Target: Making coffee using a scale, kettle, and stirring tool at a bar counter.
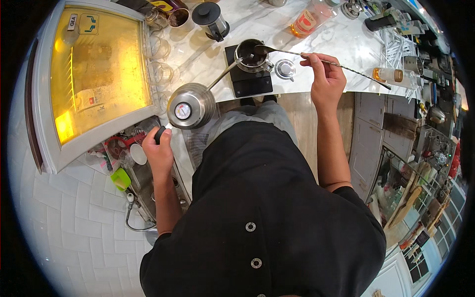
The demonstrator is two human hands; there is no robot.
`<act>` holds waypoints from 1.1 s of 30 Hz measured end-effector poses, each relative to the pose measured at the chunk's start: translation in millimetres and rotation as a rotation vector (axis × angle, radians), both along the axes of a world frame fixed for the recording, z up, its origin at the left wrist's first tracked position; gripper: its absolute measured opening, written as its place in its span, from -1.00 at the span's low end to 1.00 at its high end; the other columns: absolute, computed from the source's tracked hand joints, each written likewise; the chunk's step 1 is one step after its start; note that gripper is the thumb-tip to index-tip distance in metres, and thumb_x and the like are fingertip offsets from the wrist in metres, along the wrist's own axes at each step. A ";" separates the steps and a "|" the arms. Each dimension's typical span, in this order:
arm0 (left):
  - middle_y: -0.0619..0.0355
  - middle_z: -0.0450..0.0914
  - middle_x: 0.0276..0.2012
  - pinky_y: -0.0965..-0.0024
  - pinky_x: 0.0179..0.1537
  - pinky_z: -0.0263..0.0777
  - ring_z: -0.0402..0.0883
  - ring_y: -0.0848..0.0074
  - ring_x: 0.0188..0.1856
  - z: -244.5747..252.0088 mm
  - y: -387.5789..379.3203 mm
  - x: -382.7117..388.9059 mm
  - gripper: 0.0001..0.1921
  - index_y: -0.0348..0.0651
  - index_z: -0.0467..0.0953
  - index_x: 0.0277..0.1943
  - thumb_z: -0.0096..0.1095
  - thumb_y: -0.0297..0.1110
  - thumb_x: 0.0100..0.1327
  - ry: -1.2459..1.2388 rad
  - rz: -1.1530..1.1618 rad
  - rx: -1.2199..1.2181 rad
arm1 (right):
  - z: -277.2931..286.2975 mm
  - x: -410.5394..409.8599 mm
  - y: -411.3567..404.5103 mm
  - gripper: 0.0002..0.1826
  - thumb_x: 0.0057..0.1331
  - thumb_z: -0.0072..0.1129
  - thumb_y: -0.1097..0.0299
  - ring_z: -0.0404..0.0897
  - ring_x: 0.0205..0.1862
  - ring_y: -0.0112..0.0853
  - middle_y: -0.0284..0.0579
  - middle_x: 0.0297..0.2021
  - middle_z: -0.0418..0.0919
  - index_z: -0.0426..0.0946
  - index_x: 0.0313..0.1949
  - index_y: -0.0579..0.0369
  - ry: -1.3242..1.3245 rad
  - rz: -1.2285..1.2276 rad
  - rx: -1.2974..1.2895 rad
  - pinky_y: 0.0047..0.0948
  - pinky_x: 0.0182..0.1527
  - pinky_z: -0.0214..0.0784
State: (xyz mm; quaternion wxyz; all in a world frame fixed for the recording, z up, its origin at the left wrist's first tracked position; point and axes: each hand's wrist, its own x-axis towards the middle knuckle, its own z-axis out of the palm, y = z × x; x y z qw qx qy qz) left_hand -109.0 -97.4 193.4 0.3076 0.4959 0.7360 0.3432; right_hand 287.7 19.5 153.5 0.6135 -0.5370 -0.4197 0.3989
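My left hand (160, 148) grips the black handle of a steel gooseneck kettle (196, 100) with a dial thermometer in its lid. The spout tip reaches the left rim of a glass pot (252, 66) with dark contents, which stands on a black digital scale (254, 85). Whether water flows is too small to tell. My right hand (328, 76) holds a twisted-stem bar spoon (356, 71) between thumb and fingers, its bowl over the pot's opening. A round metal lid (285, 69) lies on the counter just right of the pot.
Behind the scale stand a French press (209, 20) and a labelled bottle of amber liquid (306, 22). Clear glasses (162, 73) line the lit fridge (100, 74) at left. Another bottle (393, 75) and white straws (397, 48) are at the right. A sink (143, 182) is at lower left.
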 end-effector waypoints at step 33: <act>0.34 0.22 -0.57 0.43 -0.46 0.10 0.17 0.68 -0.46 -23.6 6.0 16.7 -0.64 -0.24 0.24 -0.51 0.27 -0.36 0.29 -0.079 0.027 0.109 | 7.4 -4.3 0.8 -0.87 0.48 0.20 0.48 0.74 -0.18 -0.41 -0.02 -0.19 0.76 0.53 -0.07 0.28 -0.039 0.009 0.004 -0.51 -0.08 0.51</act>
